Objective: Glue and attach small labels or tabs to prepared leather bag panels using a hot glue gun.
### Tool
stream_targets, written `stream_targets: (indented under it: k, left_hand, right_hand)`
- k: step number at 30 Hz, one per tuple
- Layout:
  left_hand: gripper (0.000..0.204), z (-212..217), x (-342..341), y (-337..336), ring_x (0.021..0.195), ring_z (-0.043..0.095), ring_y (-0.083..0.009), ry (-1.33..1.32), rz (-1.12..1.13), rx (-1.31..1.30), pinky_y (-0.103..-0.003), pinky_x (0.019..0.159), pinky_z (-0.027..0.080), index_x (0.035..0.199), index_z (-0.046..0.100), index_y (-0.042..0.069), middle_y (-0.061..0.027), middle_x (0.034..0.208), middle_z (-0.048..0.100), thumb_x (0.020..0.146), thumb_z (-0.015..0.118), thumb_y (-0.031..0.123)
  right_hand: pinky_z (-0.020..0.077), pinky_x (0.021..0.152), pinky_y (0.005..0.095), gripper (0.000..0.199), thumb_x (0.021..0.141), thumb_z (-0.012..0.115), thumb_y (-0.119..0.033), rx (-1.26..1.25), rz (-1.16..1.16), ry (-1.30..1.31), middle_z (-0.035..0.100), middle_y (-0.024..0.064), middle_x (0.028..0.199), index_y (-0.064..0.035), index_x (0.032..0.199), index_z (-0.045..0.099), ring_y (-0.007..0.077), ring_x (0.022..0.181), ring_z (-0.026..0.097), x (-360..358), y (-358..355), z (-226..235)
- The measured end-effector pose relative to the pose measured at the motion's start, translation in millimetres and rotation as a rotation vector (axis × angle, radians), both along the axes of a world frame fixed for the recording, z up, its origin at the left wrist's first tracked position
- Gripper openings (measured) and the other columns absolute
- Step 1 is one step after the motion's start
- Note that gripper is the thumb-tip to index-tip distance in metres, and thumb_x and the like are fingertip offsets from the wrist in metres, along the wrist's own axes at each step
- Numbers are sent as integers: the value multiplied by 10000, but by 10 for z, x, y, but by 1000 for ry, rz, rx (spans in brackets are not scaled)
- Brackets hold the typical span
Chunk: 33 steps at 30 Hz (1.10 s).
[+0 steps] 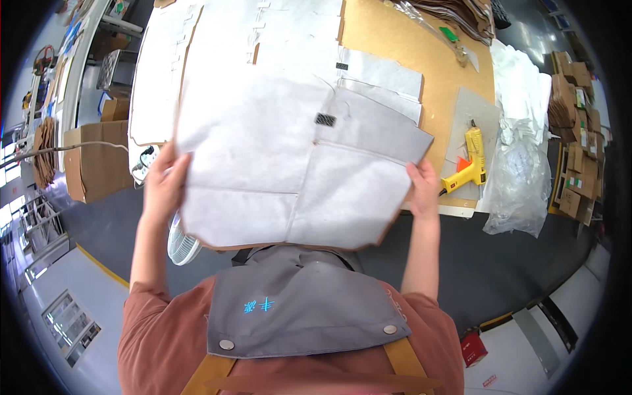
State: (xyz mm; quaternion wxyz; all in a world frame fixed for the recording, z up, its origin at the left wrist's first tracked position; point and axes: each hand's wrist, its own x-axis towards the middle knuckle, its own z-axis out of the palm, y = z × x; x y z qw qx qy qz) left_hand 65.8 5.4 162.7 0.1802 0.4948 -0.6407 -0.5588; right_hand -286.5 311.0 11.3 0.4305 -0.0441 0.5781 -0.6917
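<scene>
White panel point(250, 164): held across the near edge of the desk point(385, 36), overhanging it.
Left hand point(164, 186), right hand point(424, 189): apart, each clamped on a panel side.
Glue gun point(474, 161): by the near right corner; a level, even grip should keep the panel clear and unbent.
</scene>
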Motion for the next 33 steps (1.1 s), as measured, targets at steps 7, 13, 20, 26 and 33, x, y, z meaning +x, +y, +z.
stream_targets:
  k: [7,13,20,26,33]
  left_hand:
    - [425,-1446,18,348,907,612,-103,-267,-223,77,-259,829,488,1342,523,27,-77,1035,687,943,608,143]
    - [478,-1511,-26,354,930,614,-99,-256,-155,70,-259,836,482,1370,499,34,-63,1030,689,923,633,136]
    - [681,-1676,-227,289,651,562,-119,-478,-182,-113,-278,647,488,1445,429,156,-39,727,608,839,733,216]
    - [743,-1721,-242,315,603,550,-148,-491,-145,-175,-293,626,491,1464,383,168,-35,683,563,818,750,193]
    - [282,-1554,-435,-143,729,646,-231,-424,-59,-559,-330,667,512,1142,640,83,-109,824,669,870,686,140]
  right_hand:
    - [315,585,202,243,923,649,-129,398,151,296,441,-66,691,-68,761,478,23,650,380,-115,347,-280]
    - [298,562,207,291,916,658,-150,408,43,357,410,-67,666,-67,730,451,23,632,347,-138,276,-293]
    - [347,558,255,340,877,698,-218,674,104,612,437,-12,640,4,765,464,67,616,388,-275,150,-540]
    - [382,577,290,348,829,738,-253,757,193,692,459,23,644,4,827,504,127,597,428,-312,165,-531]
    - [482,802,389,547,807,737,-361,995,196,1073,586,112,1082,-54,1221,553,260,904,587,-494,-155,-169]
